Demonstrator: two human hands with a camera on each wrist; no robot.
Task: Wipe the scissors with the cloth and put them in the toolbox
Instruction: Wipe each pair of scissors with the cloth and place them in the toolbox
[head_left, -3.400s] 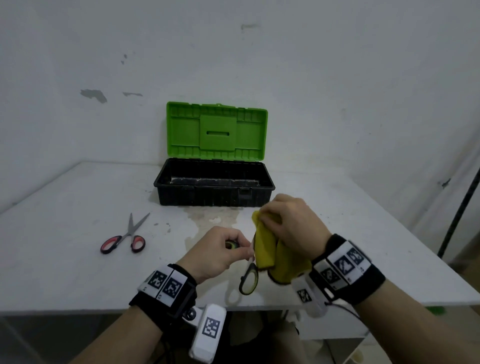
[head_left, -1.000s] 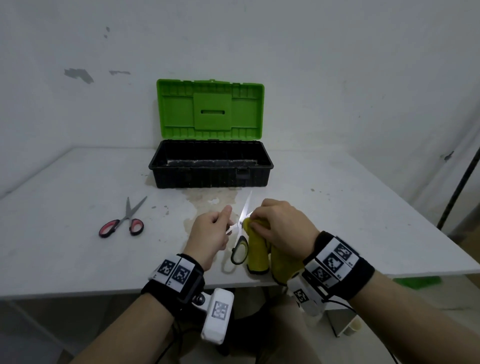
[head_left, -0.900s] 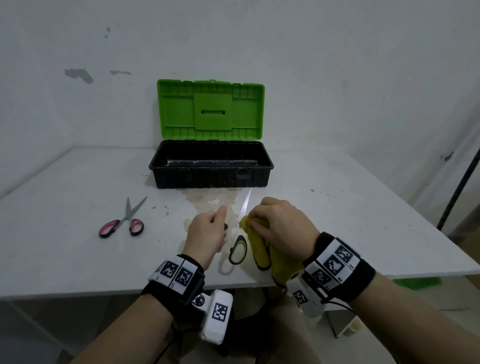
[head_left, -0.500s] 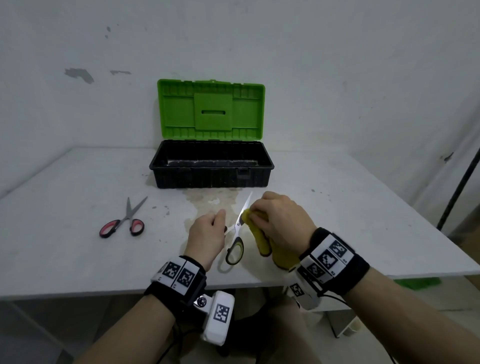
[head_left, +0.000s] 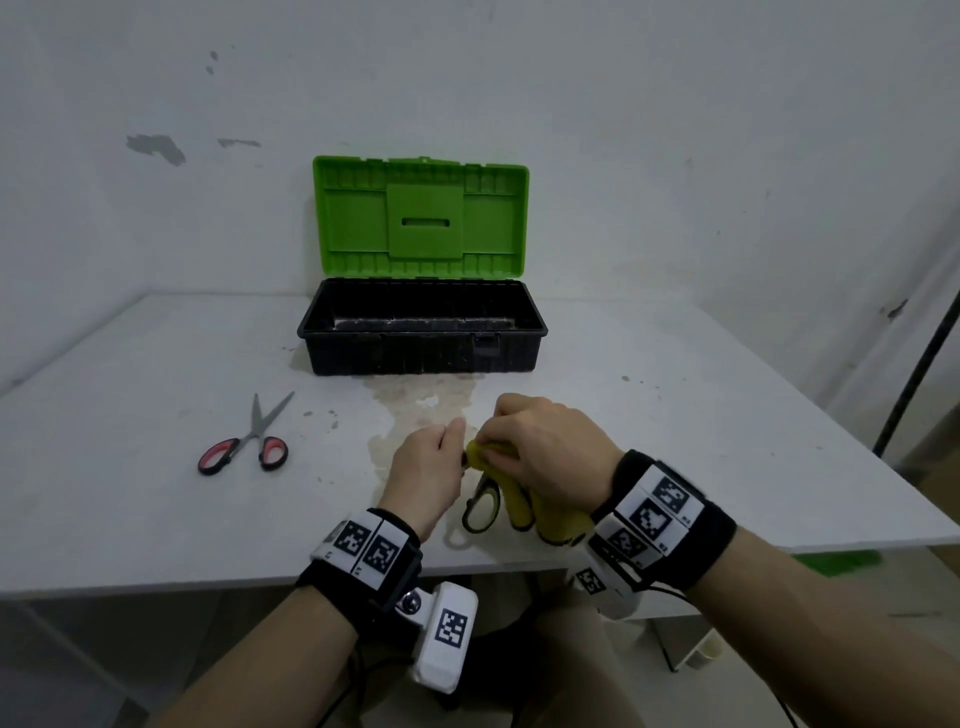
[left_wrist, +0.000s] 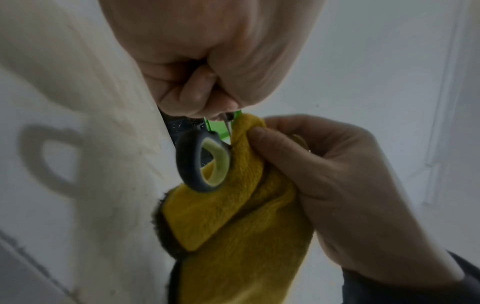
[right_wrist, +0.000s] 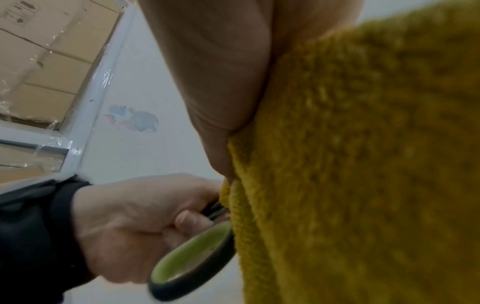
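My left hand (head_left: 431, 467) grips the green-and-black scissors (head_left: 482, 506) by the handle end near the table's front edge; one handle ring (left_wrist: 203, 162) hangs free below my fist. My right hand (head_left: 545, 452) pinches the yellow cloth (head_left: 524, 506) around the blades, which are hidden inside the fold. In the right wrist view the cloth (right_wrist: 363, 164) fills the frame beside the ring (right_wrist: 192, 265). The black toolbox (head_left: 422, 358) stands open at the back, its green lid (head_left: 421, 218) upright.
A second pair of scissors with red-and-black handles (head_left: 244, 444) lies on the white table (head_left: 130, 519) to the left. A stain marks the tabletop in front of the toolbox. A dark pole (head_left: 914, 384) leans at the right, beyond the table edge.
The blade tip that stuck out above the cloth half a second ago is now covered; my right hand has slid the cloth up over the blades. The left hand has held its grip.
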